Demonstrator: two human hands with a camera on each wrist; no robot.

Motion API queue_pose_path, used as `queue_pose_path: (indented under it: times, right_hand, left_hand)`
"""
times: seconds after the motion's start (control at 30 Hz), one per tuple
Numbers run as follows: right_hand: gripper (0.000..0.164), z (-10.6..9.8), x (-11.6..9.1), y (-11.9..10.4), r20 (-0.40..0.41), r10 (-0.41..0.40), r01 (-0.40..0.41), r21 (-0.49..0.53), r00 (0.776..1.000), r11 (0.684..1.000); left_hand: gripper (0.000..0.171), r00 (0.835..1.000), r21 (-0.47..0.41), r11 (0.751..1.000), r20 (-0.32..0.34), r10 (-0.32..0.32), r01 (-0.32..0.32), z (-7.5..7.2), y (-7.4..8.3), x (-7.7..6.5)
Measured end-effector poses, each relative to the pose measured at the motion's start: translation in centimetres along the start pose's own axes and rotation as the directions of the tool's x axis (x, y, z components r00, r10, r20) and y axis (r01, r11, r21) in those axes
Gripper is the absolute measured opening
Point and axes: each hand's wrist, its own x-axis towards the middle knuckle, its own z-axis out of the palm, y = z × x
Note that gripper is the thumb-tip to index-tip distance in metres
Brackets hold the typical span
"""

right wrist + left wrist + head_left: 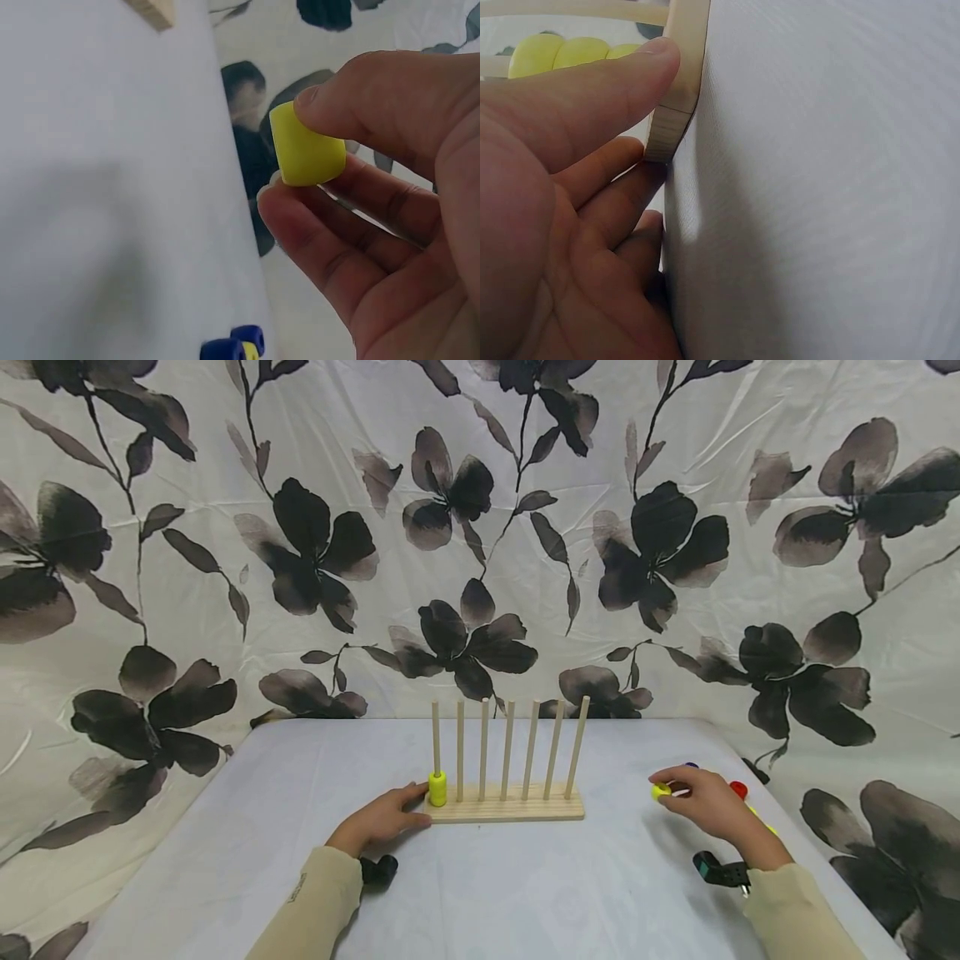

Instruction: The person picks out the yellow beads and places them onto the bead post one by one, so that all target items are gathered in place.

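Note:
A wooden peg rack (504, 812) with a row of upright pegs stands mid-table in the head view. Yellow beads (437, 790) are stacked at the bottom of its leftmost peg; the other pegs are bare. My left hand (382, 818) grips the rack's left end, its thumb along the front of the base (686, 82) and its fingers at the end and behind. Off to the right of the rack, my right hand (703, 802) pinches one yellow bead (306, 146) between thumb and fingertips, raised above the white tabletop.
Loose beads lie by the table's right edge, partly hidden by my right hand: a red bead (738, 789) and a blue bead (691, 765) show. The right wrist view has blue beads (223, 349) beside a yellow one. Behind the table (300, 777) hangs a flowered cloth (480, 527).

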Motion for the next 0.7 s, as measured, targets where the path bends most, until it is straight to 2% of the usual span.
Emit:
queue_pose_path:
  times: [0.37, 0.7]
  right_hand:
    - [0.032, -0.2, 1.1, -2.4, 0.032, 0.023, -0.025, 0.075, 0.999, 0.997]
    - [0.029, -0.3, 2.1, -4.6, 0.032, -0.076, 0.072, 0.125, 0.997, 0.990]
  left_hand:
    - [0.071, 1.000, -0.007, 1.000, 0.002, 0.010, -0.010, 0.0, -0.1, 0.1]
    - [0.072, 1.000, -0.003, 1.000, 0.004, 0.014, -0.014, 0.0, 0.0, 0.1]
